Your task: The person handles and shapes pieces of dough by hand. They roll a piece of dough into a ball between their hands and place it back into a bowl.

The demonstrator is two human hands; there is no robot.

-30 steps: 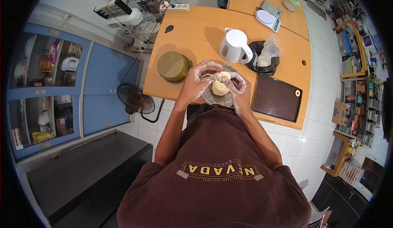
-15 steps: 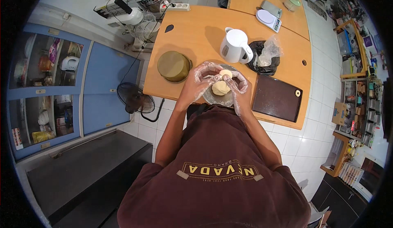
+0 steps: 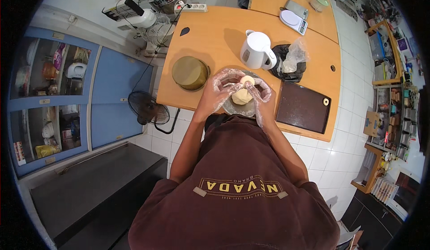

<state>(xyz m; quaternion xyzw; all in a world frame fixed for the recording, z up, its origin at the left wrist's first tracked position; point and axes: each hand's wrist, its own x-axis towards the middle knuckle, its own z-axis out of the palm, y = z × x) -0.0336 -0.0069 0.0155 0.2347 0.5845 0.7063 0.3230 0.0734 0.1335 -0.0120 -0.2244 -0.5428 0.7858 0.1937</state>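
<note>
Between the fingertips of both hands is a small round piece of pale dough [image 3: 247,79]. My left hand [image 3: 226,86], dusted with flour, grips its left side, thumb toward the middle. My right hand [image 3: 262,92], floury as well, pinches the other side. Just below the small piece, a larger lump of dough [image 3: 242,97] rests on a round grey plate or shallow bowl [image 3: 239,109]. The fingers partly hide both the dish and the small piece. A dark rectangular tray [image 3: 301,111] lies right of my hands, with one small dough ring [image 3: 325,102] on it.
A white electric kettle [image 3: 256,48] stands beyond the dish, beside a black plastic bag [image 3: 289,73] with a clear bag on it. An olive round container [image 3: 190,72] sits at left. Farther off are a white kitchen scale [image 3: 293,22], a lidded container [image 3: 319,2] and a fan [image 3: 145,107].
Both hands stay nearly in place. The small dough piece has shifted very slightly between the fingertips.
</note>
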